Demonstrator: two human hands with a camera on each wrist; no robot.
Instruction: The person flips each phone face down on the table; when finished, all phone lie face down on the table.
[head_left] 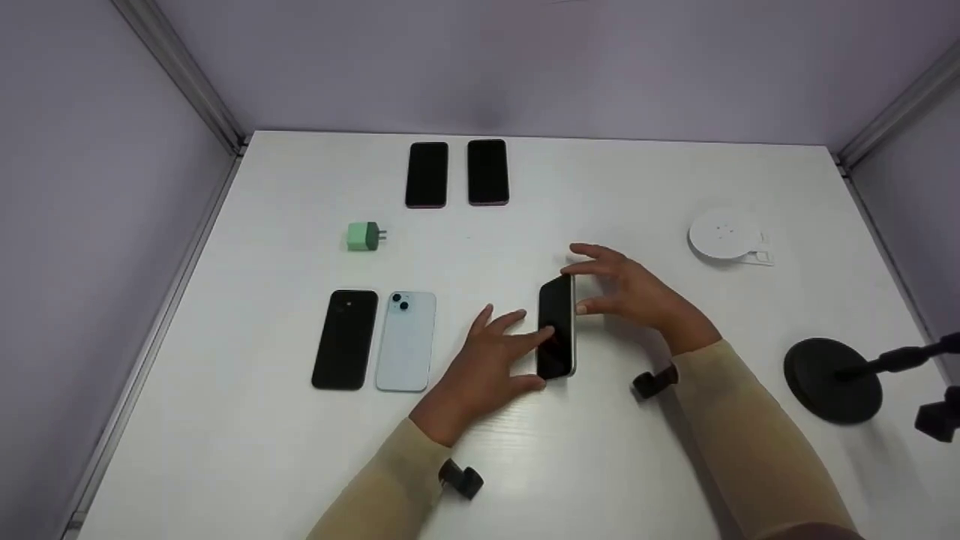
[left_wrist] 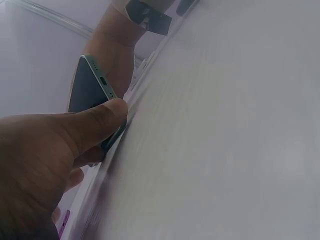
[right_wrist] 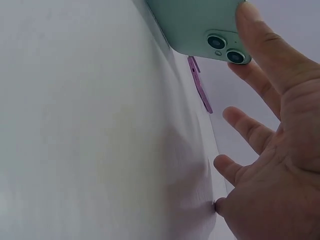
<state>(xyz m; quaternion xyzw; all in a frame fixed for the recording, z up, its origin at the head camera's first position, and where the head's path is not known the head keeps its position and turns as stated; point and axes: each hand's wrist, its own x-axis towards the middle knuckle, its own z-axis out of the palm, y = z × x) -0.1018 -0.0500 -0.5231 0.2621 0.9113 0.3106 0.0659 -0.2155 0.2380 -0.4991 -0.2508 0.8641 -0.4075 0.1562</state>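
Between both hands a mint-green smartphone stands tilted on a long edge, its black screen facing left in the head view. My left hand has its thumb at the phone's near end and a finger over the screen; the left wrist view shows that thumb by the phone's port end. With thumb and index finger my right hand pinches the phone near its far end, the other fingers spread. The right wrist view shows the phone's green back with two camera lenses.
Left of the hands lie a light-blue phone and a black phone, backs up. Farther back are a green plug adapter and two dark-screened phones. On the right are a white round device and a black stand base.
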